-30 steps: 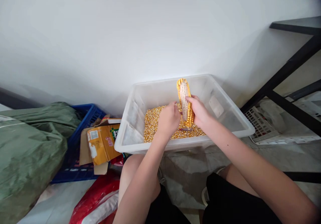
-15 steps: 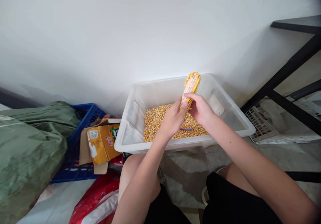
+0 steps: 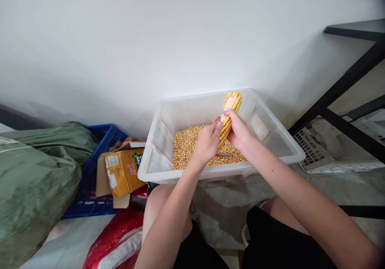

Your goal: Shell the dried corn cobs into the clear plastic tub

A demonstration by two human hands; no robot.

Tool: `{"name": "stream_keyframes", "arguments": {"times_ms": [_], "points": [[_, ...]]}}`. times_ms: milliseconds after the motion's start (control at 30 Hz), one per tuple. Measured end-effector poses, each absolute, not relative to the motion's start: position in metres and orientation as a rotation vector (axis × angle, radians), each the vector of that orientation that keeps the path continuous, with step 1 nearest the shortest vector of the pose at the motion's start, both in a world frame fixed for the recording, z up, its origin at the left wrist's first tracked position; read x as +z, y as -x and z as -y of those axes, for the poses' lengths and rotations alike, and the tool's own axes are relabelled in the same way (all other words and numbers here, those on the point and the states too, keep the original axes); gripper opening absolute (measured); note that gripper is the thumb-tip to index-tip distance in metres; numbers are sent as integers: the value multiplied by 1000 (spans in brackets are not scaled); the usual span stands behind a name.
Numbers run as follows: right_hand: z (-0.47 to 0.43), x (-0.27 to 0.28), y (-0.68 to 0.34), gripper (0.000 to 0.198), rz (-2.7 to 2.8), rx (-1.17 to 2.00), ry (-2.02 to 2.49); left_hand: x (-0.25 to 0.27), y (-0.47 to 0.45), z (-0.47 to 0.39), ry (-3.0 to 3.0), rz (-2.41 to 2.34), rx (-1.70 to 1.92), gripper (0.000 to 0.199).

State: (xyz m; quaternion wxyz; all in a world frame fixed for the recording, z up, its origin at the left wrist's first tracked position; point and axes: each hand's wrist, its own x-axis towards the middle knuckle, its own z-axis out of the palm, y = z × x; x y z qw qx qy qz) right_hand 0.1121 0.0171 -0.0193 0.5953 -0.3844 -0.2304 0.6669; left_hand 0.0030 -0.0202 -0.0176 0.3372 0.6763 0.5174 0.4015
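A corn cob (image 3: 234,102) is held tilted above a translucent plastic tub (image 3: 168,176). Its upper face is a bare pale strip, while yellow kernels still cover its sides. My left hand (image 3: 207,140) grips the lower part from the left, fingers curled round it. From the right, my right hand (image 3: 237,129) is closed on the middle of the cob, thumb on the bare strip. Loose corn kernels (image 3: 186,148) cover the tub's floor beneath both hands. A thin reddish tool (image 3: 223,155) lies on the kernels, partly hidden, its kind unclear.
Left of the tub are a torn orange carton (image 3: 123,172), a blue crate (image 3: 87,206) and a green cloth sack (image 3: 36,180). A red bag (image 3: 117,237) lies on the floor. At right stand a black metal frame (image 3: 345,84) and a white basket (image 3: 313,148).
The cob has turned in my hands, showing more of its kernel-covered right side, and its top has dropped slightly to the right. Both hands keep their hold.
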Motion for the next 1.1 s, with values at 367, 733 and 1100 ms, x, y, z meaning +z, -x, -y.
{"name": "stream_keyframes", "arguments": {"times_ms": [367, 733, 1100], "points": [[-20, -21, -116, 10, 493, 1649, 924, -18, -2, 22, -1860, -1305, 1049, 45], [-23, -27, -116, 15, 488, 1674, 961, -22, -4, 21, -1865, -1401, 1044, 45], [-23, -24, -114, 9, 382, 1697, 951, -26, 2, 11, -1722, -1462, 1062, 36]]}}
